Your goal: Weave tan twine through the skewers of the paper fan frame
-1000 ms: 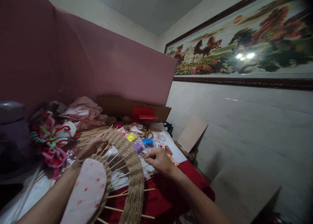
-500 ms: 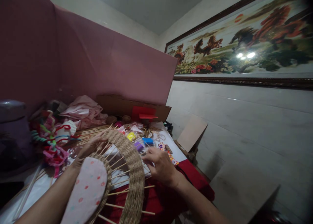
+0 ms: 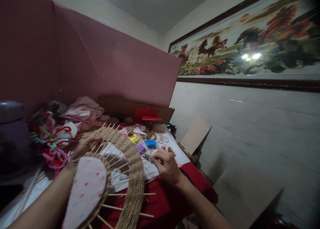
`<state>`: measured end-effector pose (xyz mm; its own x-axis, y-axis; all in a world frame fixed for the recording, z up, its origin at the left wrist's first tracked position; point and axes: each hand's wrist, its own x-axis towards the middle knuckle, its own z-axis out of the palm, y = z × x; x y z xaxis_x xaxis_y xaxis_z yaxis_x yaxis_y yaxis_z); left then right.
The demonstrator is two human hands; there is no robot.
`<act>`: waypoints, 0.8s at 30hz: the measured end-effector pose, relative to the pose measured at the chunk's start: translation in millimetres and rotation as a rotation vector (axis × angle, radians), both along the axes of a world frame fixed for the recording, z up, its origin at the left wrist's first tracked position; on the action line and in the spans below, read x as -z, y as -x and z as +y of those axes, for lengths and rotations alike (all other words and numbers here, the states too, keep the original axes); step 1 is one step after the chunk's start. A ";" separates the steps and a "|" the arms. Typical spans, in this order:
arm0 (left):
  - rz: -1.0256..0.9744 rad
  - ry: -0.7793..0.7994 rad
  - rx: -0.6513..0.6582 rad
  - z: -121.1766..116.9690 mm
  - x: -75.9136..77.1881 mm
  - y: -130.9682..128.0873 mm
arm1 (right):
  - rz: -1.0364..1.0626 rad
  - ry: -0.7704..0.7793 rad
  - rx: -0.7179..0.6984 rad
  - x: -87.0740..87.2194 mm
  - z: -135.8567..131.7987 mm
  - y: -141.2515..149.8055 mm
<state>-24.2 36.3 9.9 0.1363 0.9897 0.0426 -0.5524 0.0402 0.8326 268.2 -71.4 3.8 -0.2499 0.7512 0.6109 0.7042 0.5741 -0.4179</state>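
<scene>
A half-round woven piece of straw cord and thin sticks (image 3: 136,162) stands tilted in front of me, with stick ends poking out past its outer band. At its inner side is a pale pink cloth panel (image 3: 86,189) with red and blue spots. My left hand (image 3: 85,147) grips the piece at its upper left, its fingers partly hidden behind the band. My right hand (image 3: 165,164) is closed in a pinch just right of the outer band. A small grey metal tool (image 3: 146,157) shows at its fingertips; its kind is unclear.
Blue (image 3: 150,143) and purple packets (image 3: 141,149) lie on the white tabletop behind the piece. Colourful fuzzy wires (image 3: 56,149) and crumpled pink cloth (image 3: 85,112) are at the left. Red cloth (image 3: 175,202) covers the near edge. A pink partition (image 3: 117,62) stands behind.
The woven piece and my left hand have shifted slightly left. My right hand has moved a little right, and the grey tool at its fingertips shows more plainly.
</scene>
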 end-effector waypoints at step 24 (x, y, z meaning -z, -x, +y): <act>-0.029 -0.020 0.032 -0.4 -0.6 4.0 | 0.173 0.370 -0.136 22.6 4.1 5.9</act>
<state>-28.2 35.9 10.5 0.1666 0.9838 0.0667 -0.5748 0.0419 0.8173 262.2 -67.3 -18.8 -0.2795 0.8948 0.3483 0.5339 0.4463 -0.7182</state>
